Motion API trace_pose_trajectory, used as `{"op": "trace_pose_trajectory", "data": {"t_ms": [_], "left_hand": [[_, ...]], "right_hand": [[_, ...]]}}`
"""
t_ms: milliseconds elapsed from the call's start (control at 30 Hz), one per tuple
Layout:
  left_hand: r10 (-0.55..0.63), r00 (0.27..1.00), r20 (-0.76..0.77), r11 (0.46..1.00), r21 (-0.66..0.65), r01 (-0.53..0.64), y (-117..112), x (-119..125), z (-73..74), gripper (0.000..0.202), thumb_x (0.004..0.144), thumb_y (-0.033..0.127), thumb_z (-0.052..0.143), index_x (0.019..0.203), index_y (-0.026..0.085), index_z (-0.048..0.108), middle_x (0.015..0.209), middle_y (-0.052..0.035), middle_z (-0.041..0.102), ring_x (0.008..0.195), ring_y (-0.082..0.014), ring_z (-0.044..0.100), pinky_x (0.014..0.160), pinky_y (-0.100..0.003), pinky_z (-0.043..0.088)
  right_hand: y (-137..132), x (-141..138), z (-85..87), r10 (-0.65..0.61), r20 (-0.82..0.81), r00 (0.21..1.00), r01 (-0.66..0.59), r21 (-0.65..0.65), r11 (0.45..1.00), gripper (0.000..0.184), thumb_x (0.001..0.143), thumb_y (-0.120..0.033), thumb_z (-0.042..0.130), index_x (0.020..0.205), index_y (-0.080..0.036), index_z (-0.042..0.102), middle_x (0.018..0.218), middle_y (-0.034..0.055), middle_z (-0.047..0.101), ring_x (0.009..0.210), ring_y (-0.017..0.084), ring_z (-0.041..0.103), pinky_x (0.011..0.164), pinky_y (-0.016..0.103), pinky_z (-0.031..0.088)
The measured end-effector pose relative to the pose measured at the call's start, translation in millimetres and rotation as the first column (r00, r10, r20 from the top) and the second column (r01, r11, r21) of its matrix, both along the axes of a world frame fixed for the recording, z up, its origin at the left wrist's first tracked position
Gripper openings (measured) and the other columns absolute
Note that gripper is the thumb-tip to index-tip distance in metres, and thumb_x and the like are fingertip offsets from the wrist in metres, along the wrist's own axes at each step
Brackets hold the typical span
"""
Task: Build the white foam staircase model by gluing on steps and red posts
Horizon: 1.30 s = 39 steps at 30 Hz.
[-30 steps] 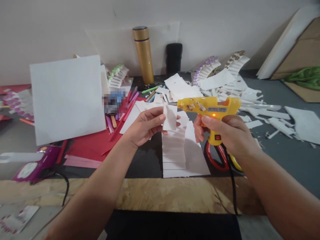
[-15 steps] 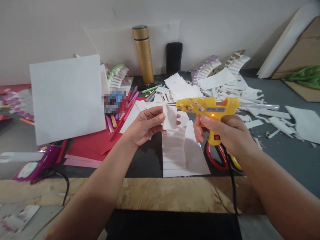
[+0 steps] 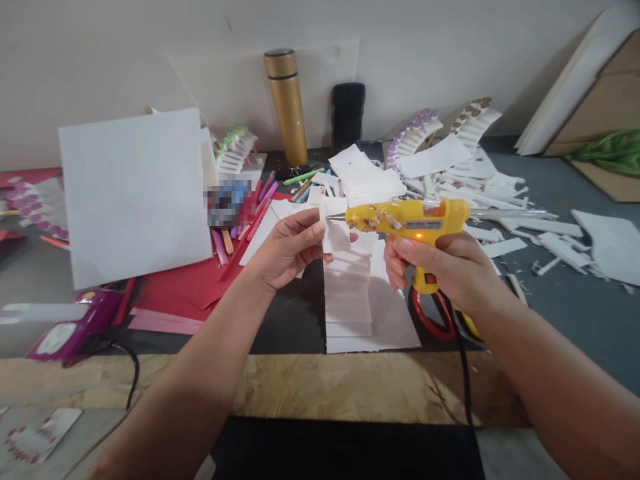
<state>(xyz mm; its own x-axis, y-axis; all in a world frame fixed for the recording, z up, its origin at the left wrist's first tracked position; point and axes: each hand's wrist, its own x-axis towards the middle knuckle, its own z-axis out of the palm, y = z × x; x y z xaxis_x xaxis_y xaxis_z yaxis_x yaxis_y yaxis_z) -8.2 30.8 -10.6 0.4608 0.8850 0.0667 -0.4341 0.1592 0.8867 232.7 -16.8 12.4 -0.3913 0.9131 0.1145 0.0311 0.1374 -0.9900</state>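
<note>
Between the thumb and fingers of my left hand [image 3: 295, 248] is a small white foam-board piece [image 3: 337, 233], held upright. My right hand [image 3: 447, 267] grips a yellow hot glue gun [image 3: 407, 220] by its handle, its orange light lit and a clear glue stick [image 3: 505, 214] sticking out the back. The metal nozzle lies at the left edge of the white piece; whether it touches cannot be made out. Just below, a white stepped staircase model [image 3: 349, 300] stands on a white sheet [image 3: 395, 313]. Red- and yellow-handled scissors [image 3: 433, 320] lie partly behind the gun's cord.
A gold thermos [image 3: 287, 110] and a black case [image 3: 348, 117] stand against the wall. White scraps [image 3: 555, 247] litter the right side. At left are a large white board [image 3: 135, 200], red paper [image 3: 175, 290] and a purple packet [image 3: 83, 327]. Finished-looking curved stairs [image 3: 413, 137] sit behind.
The glue gun has shifted slightly left and down, its nozzle now lower along the white piece. My left hand has tilted the piece and moved it a little left.
</note>
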Motion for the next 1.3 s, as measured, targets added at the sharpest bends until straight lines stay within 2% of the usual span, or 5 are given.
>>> {"op": "trace_pose_trajectory", "data": {"t_ms": [267, 567, 733, 933, 1300], "left_hand": [[0.056, 0.998, 0.021, 0.998, -0.013, -0.056, 4.1, -2.4, -2.7, 0.038, 0.068, 0.032, 0.091, 0.102, 0.018, 0.078, 0.087, -0.0025, 0.077, 0.069, -0.0124, 0.070, 0.055, -0.020, 0.060], [0.127, 0.992, 0.019, 0.991, -0.039, -0.126, 5.3, -1.8, -2.0, 0.037, 0.061, 0.032, 0.094, 0.094, 0.021, 0.079, 0.083, 0.0014, 0.075, 0.064, -0.0094, 0.067, 0.055, -0.019, 0.059], [0.144, 0.989, 0.009, 0.989, -0.023, -0.144, 6.8, -4.9, -4.8, 0.037, 0.066, 0.032, 0.092, 0.098, 0.022, 0.078, 0.094, -0.0008, 0.077, 0.072, -0.0114, 0.070, 0.061, -0.020, 0.060], [0.147, 0.988, 0.041, 0.989, -0.019, -0.146, 7.7, -5.3, -5.2, 0.033, 0.069, 0.031, 0.090, 0.099, 0.022, 0.078, 0.103, -0.0031, 0.078, 0.075, -0.0117, 0.070, 0.057, -0.018, 0.057], [0.182, 0.981, 0.072, 0.983, -0.049, -0.179, 8.2, -3.4, -1.6, 0.036, 0.073, 0.026, 0.087, 0.106, 0.017, 0.076, 0.102, -0.0087, 0.078, 0.078, -0.0135, 0.070, 0.054, -0.017, 0.053]], "right_hand": [[-0.4, -0.8, -3.4, 0.009, -0.008, 1.000, -0.009, -0.011, 1.000, 0.042, 0.095, -0.046, 0.063, 0.062, -0.020, 0.061, 0.065, 0.0012, 0.058, 0.060, 0.014, 0.058, 0.059, 0.030, 0.048], [-0.1, -0.9, -4.3, 0.016, 0.011, 1.000, -0.016, 0.008, 1.000, 0.045, 0.095, -0.044, 0.064, 0.057, -0.020, 0.060, 0.064, 0.0017, 0.058, 0.060, 0.013, 0.057, 0.058, 0.030, 0.047], [0.9, 0.0, -8.0, 0.013, 0.047, 0.999, -0.012, -0.009, 1.000, 0.044, 0.095, -0.045, 0.064, 0.059, -0.020, 0.061, 0.063, 0.0012, 0.057, 0.059, 0.014, 0.057, 0.057, 0.030, 0.046], [1.1, 1.3, -9.8, 0.027, 0.063, 0.998, -0.026, -0.013, 1.000, 0.045, 0.095, -0.047, 0.063, 0.059, -0.020, 0.060, 0.063, 0.0004, 0.056, 0.059, 0.013, 0.056, 0.058, 0.030, 0.047], [-0.3, 0.5, -6.8, 0.056, 0.092, 0.994, -0.057, 0.010, 0.998, 0.048, 0.097, -0.044, 0.062, 0.056, -0.019, 0.058, 0.060, -0.0002, 0.057, 0.058, 0.012, 0.055, 0.059, 0.028, 0.044]]}}
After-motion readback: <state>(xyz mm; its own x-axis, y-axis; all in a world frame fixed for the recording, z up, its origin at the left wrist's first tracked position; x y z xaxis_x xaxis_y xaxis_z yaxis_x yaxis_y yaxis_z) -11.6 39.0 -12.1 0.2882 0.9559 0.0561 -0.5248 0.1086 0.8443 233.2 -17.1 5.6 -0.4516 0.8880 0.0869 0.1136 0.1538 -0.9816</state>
